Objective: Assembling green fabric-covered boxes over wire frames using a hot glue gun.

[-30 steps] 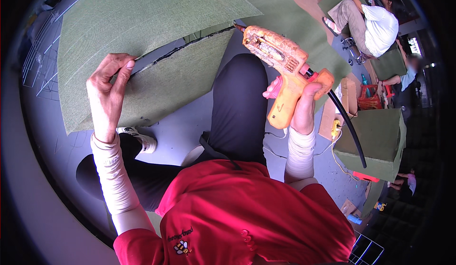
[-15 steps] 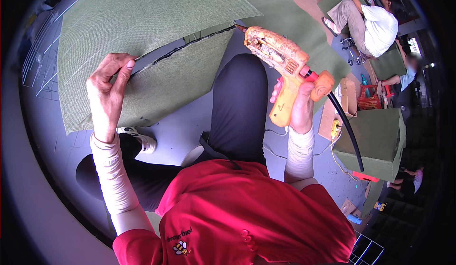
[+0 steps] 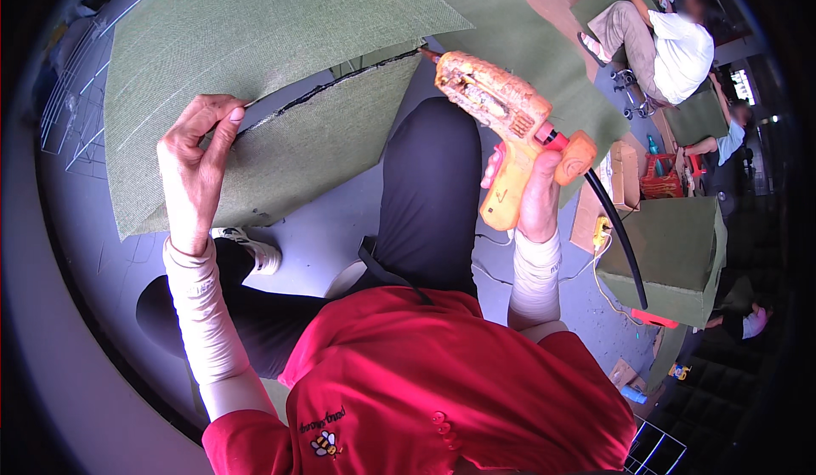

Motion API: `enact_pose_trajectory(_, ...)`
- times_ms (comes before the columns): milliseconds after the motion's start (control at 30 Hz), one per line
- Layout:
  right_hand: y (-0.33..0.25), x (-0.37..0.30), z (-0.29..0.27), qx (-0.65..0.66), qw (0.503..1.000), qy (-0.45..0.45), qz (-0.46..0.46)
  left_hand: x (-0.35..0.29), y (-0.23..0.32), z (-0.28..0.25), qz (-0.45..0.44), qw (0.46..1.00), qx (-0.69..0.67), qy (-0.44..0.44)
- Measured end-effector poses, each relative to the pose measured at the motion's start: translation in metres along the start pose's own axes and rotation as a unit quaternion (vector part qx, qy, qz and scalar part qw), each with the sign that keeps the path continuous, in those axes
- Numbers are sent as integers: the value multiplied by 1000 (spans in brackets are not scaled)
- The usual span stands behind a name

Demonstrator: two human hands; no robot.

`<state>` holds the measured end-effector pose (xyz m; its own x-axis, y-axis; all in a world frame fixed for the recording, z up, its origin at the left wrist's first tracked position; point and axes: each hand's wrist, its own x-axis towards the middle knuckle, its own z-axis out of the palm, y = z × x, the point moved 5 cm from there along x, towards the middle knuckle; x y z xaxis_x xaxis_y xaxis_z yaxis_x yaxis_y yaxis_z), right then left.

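Note:
My right hand is wrapped round the handle of an orange glue gun, worn and crusted with residue. A black glue stick sticks out of its back end. The gun's nozzle touches or nearly touches the far right end of a dark glue line along the edge of a green fabric-covered panel. Between thumb and fingers, my left hand pinches the edge of a larger green woven sheet, lifted above that panel. A narrow gap shows between sheet and glued edge.
To the right stand a green box, a cardboard box and a yellow plug with a trailing cord. A seated person in a white shirt is at the upper right; others sit farther back. Wire racks stand at the left.
The glue gun has shifted very slightly down and left, its nozzle still at the panel's corner. My left hand keeps its pinch on the sheet.

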<state>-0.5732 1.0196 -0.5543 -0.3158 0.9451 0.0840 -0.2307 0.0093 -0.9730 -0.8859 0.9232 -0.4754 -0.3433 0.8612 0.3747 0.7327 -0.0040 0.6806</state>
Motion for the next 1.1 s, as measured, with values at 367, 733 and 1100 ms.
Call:
enact_pose_trajectory(367,10,-8,16,8,999,-23,24,0,0,0,-3,1000,-3,-1)
enact_pose_trajectory(733,10,-13,34,83,988,-132,-14,3,1,1,4,1000,-1,0)
enact_pose_trajectory(1100,20,-14,40,61,995,-57,56,0,1,0,5,1000,4,3)
